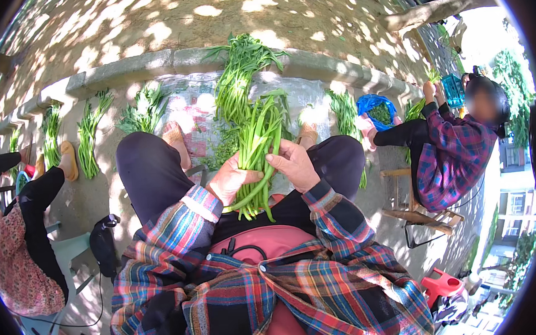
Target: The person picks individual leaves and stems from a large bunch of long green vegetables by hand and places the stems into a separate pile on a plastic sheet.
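Note:
I hold a bundle of long green stalks [256,150] upright between my knees. My left hand [230,179] is wrapped around the lower part of the bundle from the left. My right hand [293,164] grips it from the right, fingers curled on the stems. The cut ends stick out below my hands, over my lap. Behind the bundle a larger heap of leafy greens [242,71] lies on a pale plastic sheet [191,108] on the ground.
A stone curb [151,63] runs across behind the sheet. More piles of greens [91,132] lie along it at left. A person in a floral top [6,257] sits at left, another in a plaid shirt [448,156] on a wooden stool at right, near a blue bag [375,107].

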The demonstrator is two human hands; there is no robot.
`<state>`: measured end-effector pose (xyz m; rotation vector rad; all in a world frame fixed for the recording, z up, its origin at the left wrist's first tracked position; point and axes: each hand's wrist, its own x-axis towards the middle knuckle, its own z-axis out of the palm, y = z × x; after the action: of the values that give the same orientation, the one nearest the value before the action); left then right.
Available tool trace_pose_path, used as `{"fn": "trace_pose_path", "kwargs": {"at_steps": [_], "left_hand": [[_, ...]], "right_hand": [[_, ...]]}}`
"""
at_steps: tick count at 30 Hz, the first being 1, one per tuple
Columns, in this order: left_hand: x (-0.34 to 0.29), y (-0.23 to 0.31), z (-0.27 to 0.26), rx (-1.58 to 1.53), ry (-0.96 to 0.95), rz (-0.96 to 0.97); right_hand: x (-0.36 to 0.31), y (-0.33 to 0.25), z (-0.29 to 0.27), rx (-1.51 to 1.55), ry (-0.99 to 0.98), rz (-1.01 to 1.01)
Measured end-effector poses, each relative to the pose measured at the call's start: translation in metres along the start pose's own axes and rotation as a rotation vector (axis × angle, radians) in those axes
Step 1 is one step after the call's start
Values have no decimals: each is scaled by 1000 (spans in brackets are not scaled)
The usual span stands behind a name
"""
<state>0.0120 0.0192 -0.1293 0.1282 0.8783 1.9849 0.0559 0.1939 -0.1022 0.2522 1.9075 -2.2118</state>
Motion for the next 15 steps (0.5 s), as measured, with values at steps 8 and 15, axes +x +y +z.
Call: {"fn": "trace_pose_path", "kwargs": {"at_steps": [8,15], "left_hand": [[3,-8,6,-32,121,43],[6,0,-7,-88,192,126]], "right_hand": [[-2,-3,-1,44,35,21],[-1,0,-10,157,106,-3]]}}
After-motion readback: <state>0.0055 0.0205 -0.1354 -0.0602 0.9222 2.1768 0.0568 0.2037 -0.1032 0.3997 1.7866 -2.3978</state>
